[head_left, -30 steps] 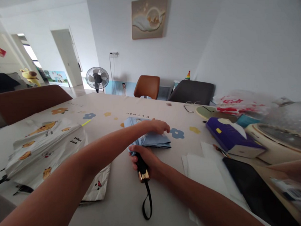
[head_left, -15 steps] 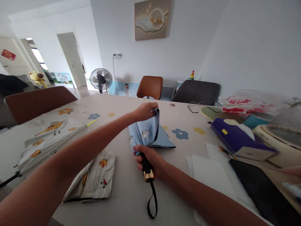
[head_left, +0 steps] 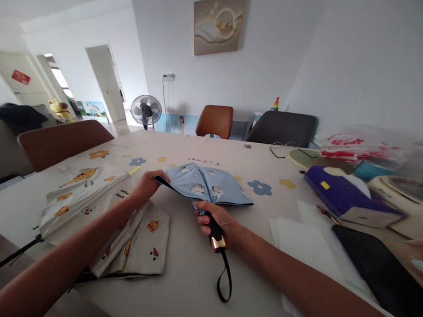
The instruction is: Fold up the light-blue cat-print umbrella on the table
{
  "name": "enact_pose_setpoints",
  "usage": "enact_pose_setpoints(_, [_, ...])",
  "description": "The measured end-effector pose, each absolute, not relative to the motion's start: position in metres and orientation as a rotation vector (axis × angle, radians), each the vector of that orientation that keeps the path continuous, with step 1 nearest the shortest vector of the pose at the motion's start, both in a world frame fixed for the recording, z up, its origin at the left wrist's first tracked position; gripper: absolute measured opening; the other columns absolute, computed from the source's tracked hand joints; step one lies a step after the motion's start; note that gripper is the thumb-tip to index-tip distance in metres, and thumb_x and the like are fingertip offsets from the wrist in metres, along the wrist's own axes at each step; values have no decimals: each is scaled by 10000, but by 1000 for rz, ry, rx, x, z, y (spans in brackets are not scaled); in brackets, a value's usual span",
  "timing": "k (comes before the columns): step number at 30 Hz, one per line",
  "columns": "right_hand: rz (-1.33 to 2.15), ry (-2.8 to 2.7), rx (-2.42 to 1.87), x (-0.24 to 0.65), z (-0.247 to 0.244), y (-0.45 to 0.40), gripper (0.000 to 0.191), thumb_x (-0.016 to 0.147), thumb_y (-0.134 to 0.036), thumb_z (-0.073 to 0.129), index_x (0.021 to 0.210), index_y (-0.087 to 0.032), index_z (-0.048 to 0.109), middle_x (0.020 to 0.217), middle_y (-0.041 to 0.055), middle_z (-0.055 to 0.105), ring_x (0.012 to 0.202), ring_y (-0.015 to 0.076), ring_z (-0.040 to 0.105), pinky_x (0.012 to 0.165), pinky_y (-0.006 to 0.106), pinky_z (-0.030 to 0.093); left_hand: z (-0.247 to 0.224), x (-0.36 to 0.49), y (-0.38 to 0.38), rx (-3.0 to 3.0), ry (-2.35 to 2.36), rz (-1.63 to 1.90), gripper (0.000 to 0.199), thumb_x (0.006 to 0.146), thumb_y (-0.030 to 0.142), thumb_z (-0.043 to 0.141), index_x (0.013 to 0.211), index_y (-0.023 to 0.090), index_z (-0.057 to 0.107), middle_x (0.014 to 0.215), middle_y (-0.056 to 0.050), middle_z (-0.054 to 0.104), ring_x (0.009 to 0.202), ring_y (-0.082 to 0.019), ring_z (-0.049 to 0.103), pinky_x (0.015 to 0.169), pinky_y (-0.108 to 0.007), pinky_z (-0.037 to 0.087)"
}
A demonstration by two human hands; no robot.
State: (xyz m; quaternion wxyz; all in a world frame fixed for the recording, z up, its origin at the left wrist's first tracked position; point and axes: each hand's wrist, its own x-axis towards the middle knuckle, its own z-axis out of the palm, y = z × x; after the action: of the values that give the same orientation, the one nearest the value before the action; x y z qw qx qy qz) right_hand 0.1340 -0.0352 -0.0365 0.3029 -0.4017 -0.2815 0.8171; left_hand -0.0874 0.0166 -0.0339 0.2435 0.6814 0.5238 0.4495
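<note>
A light blue folding umbrella (head_left: 204,179) with small animal prints and dark edging lies over the table in front of me. My right hand (head_left: 218,219) is wrapped round it where the canopy meets the black handle; a gold band and a black wrist strap (head_left: 224,281) hang toward me. At the left, my left hand (head_left: 152,182) pinches a corner of the canopy and holds that panel stretched out sideways. Under and beside my left forearm lies a cream umbrella (head_left: 149,239) with yellow duck prints, loosely collapsed, its black shaft (head_left: 17,255) pointing left.
On the right are white sheets (head_left: 306,240), a black tablet-like slab (head_left: 377,270), a purple tissue box (head_left: 349,195), a pot-like appliance (head_left: 387,192), plastic bags (head_left: 358,140) and glasses (head_left: 277,151). Part of another hand (head_left: 421,244) shows at the right edge. Chairs (head_left: 214,121) stand round the table.
My left hand has come down and left from above the umbrella, drawing a canopy panel out flat. My right hand keeps its grip on the handle. The view has shifted slightly.
</note>
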Motion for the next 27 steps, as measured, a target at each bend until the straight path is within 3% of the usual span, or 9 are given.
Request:
enact_pose_setpoints(7, [2250, -789, -970, 139, -41, -33, 351, 791, -481, 512, 678, -154, 454, 428, -85, 346, 300, 22, 307, 275, 128, 273, -53, -94, 18, 1982, 1128, 1056, 144, 599, 131, 441, 481, 160, 518, 691, -30, 563, 776, -148, 547, 746, -263, 394])
enact_pose_setpoints(14, [2311, -800, -956, 139, -48, -28, 608, 704, -755, 307, 633, -166, 439, 383, -82, 308, 274, 39, 304, 248, 150, 266, -52, -99, 15, 1927, 1109, 1031, 183, 619, 157, 474, 437, 166, 469, 703, -31, 554, 796, -151, 550, 756, -280, 402])
enact_pose_setpoints(22, [2261, -903, -953, 141, -50, -29, 290, 810, -399, 460, 636, -169, 435, 383, -89, 333, 271, 40, 322, 272, 148, 260, -54, -101, 14, 1996, 1039, 1038, 201, 603, 106, 424, 431, 169, 506, 717, -35, 572, 787, -135, 556, 740, -270, 417])
enact_pose_setpoints(27, [2204, -993, -1002, 141, -48, -35, 261, 796, -359, 443, 622, -165, 436, 382, -83, 342, 267, 50, 359, 285, 157, 240, -57, -107, 17, 2077, 1175, 929, 248, 541, 61, 338, 503, 170, 558, 669, -19, 595, 727, -129, 562, 729, -258, 418])
